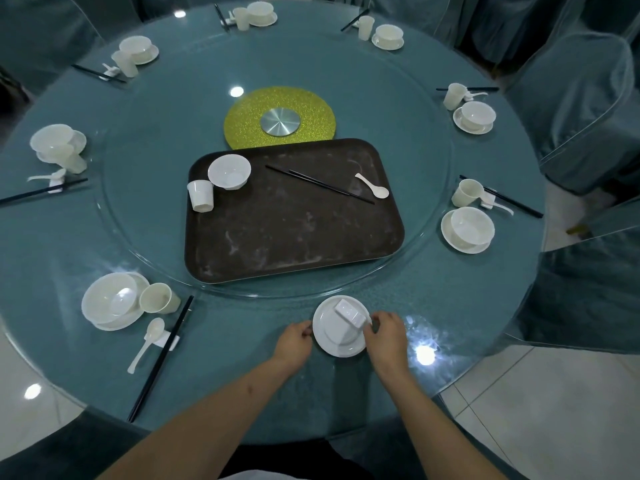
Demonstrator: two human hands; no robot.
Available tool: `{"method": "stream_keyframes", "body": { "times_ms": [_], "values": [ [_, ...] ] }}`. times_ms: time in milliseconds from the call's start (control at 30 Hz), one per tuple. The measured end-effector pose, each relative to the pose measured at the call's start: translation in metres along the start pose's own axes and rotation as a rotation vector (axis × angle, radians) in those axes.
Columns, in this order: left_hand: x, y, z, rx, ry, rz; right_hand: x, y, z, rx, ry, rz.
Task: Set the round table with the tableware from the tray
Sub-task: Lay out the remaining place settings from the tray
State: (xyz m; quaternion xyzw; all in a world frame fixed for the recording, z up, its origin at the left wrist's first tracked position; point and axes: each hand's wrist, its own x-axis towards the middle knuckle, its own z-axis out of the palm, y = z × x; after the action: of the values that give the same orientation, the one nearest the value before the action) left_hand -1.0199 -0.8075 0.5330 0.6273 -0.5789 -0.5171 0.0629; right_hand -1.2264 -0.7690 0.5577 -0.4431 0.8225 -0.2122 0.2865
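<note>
A white saucer (pixel 332 336) lies on the round table (pixel 242 375) near its front edge, with a white chopstick rest (pixel 350 314) lying on it. My left hand (pixel 294 342) pinches the saucer's left rim. At the right rim, my right hand (pixel 386 332) holds the saucer with curled fingers beside the rest. On the dark brown tray (pixel 294 237) in the middle stand a white bowl (pixel 229 172) and a white cup (pixel 201 195). A pair of black chopsticks (pixel 318 183) and a white spoon (pixel 372 185) lie on its right side.
Several place settings ring the table, each with saucer, bowl, cup, spoon, rest and chopsticks; the nearest (pixel 114 301) is at the front left. A glass turntable (pixel 145 265) carries the tray, with a yellow disc (pixel 280 117) at its centre. Covered chairs (pixel 581 109) stand around.
</note>
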Motion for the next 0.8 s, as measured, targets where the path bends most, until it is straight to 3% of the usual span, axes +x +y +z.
{"method": "stream_keyframes", "body": {
  "times_ms": [200,567,700,800],
  "values": [
    [0.004,-0.005,0.000,0.014,-0.005,0.022,0.019,-0.011,0.012,-0.173,-0.132,-0.172],
    [0.003,-0.014,0.002,0.094,0.044,0.017,0.026,-0.010,0.025,-0.323,-0.175,-0.195],
    [-0.003,-0.007,-0.003,0.094,0.081,-0.011,0.027,-0.014,0.023,-0.199,-0.142,-0.159],
    [-0.003,-0.006,-0.004,0.085,0.079,-0.031,0.023,-0.017,0.013,0.091,-0.105,-0.012]
  ]
}}
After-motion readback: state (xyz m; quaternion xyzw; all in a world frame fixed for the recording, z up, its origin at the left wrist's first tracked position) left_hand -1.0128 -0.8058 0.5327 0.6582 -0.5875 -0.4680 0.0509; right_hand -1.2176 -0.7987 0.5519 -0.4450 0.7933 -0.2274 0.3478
